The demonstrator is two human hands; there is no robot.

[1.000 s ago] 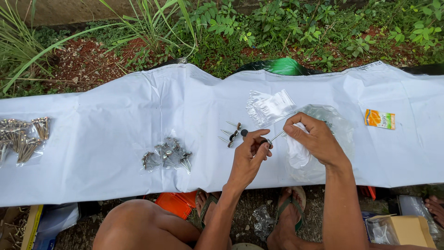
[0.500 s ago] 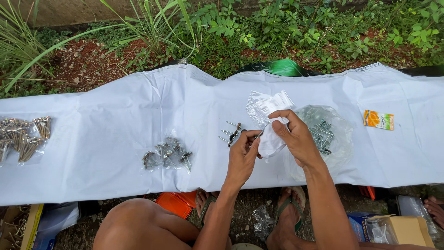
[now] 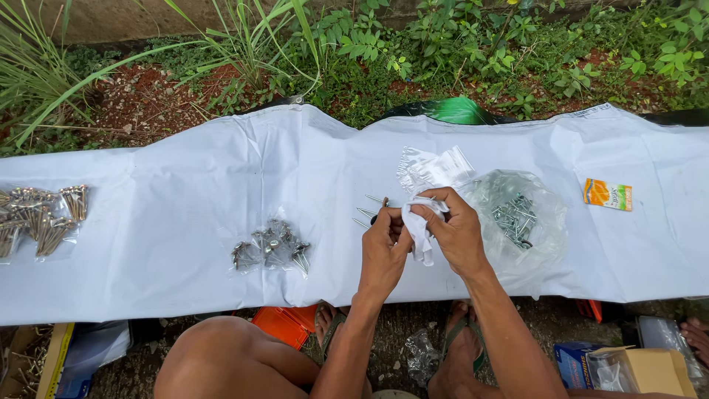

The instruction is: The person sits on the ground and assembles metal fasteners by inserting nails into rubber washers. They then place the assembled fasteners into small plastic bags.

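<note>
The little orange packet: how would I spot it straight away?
Follow the white sheet to its right end. Past the clear bag of screws, the orange packet lies flat and alone. It is the only orange, printed thing on the sheet; everything else there is clear plastic and metal.

— What's that between the fingertips?
— 1 small clear plastic bag [image 3: 422, 230], crumpled, hanging limp above the white sheet [image 3: 185, 222].
— And the loose screws [image 3: 371, 211]?
— Just beside it, at 9 o'clock.
</note>
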